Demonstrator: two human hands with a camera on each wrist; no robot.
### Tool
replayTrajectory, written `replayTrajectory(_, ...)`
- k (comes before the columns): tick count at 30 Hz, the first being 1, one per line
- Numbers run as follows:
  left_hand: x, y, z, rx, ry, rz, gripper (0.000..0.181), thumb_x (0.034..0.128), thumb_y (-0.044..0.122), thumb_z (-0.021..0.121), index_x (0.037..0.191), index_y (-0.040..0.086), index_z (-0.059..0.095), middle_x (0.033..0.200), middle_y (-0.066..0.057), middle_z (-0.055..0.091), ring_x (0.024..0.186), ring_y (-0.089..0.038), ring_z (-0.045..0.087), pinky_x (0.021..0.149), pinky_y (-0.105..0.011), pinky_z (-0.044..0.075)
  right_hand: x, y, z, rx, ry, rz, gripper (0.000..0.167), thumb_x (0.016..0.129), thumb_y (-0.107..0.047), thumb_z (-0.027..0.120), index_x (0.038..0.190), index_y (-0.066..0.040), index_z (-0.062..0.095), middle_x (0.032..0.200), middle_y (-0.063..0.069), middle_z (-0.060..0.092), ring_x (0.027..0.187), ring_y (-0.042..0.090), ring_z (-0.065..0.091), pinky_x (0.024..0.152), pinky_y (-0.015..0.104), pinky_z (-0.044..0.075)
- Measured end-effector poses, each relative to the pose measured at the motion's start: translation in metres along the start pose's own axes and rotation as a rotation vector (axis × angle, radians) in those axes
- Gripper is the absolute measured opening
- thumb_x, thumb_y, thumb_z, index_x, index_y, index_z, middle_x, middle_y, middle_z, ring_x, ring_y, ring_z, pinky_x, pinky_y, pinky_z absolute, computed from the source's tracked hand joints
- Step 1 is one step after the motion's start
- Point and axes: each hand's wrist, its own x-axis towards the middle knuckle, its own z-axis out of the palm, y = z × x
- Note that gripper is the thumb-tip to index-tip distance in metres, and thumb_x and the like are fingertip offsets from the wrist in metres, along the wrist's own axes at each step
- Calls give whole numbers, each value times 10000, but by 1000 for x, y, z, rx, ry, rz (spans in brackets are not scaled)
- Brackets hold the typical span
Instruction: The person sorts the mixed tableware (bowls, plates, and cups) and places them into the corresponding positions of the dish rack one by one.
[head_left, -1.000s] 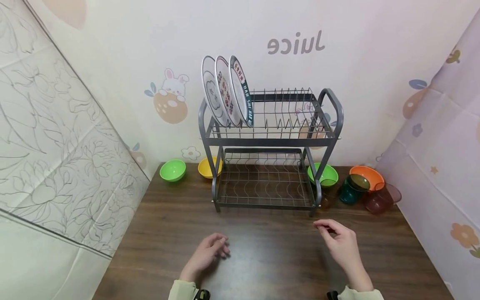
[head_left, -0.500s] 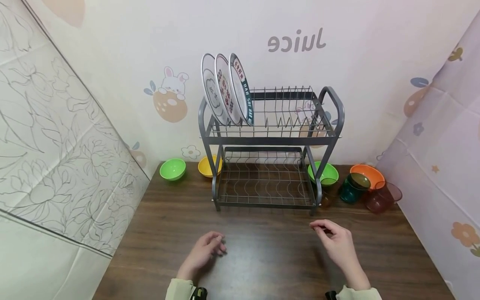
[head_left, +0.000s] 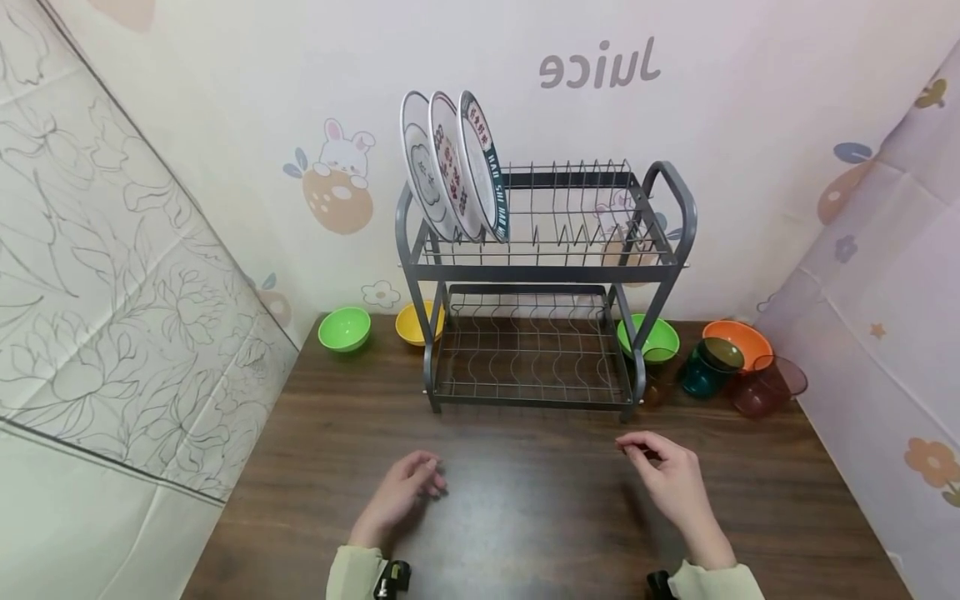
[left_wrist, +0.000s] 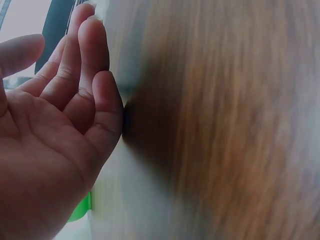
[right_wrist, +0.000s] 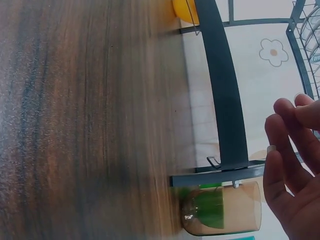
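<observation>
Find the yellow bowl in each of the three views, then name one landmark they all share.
Head: the yellow bowl is left of centre, partly behind the dish rack.
Left wrist: not in it.
Right wrist: at the top edge, cut off by the frame.
Shared landmark: the brown wooden table.

The back wall is covered with pale pinkish sheet, on which are printed a white rabbit above an orange fruit and the grey word "Juice", written in mirror. The left wall is white with thin grey flower drawings, while the right wall is creased and slightly lilac. Below is a dark brown wood-grain table, with soft light reflecting on its middle.
</observation>
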Motion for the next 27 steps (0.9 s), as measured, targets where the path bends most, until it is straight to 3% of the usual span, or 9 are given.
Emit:
replayTrajectory(5, -3, -2, -6, 14, 30, -6, 339, 1040, 222, 511, 1207, -64, 581, 902, -132, 702, 790, -268, 646, 673, -318, 492, -5, 3, 4, 9, -19, 34, 185, 878, 81, 690, 953, -77, 752, 870, -9, 732, 742, 46, 633, 654, 117, 476)
replayTrajectory(11, -1, -5, -4, 30, 14, 16, 333, 1040, 209, 515, 1190, -81, 584, 890, -140, 703, 778, -240, 648, 720, -311, 504, -7, 4, 9, 17, -52, 67, 187, 904, 54, 676, 963, -107, 749, 881, -20, 733, 754, 58, 639, 658, 132, 487)
replayTrajectory(20, -1, -2, -1, 7, -1, 14, 359, 1040, 241, 516, 1204, -73, 575, 905, -138, 699, 776, -239, 641, 664, -297, 492, -4, 6, 5, 11, -31, 57, 185, 894, 51, 690, 955, -113, 752, 871, -18, 733, 748, 55, 644, 655, 126, 490)
replayTrajectory(27, 0, 5, 21, 16, -75, 24, 340, 1036, 251, 522, 1183, -47, 596, 893, -106, 704, 774, -228, 647, 594, -272, 471, -4, 6, 0, -2, 0, 51, 179, 892, 60, 690, 949, -99, 751, 858, -25, 730, 744, 49, 642, 650, 118, 480)
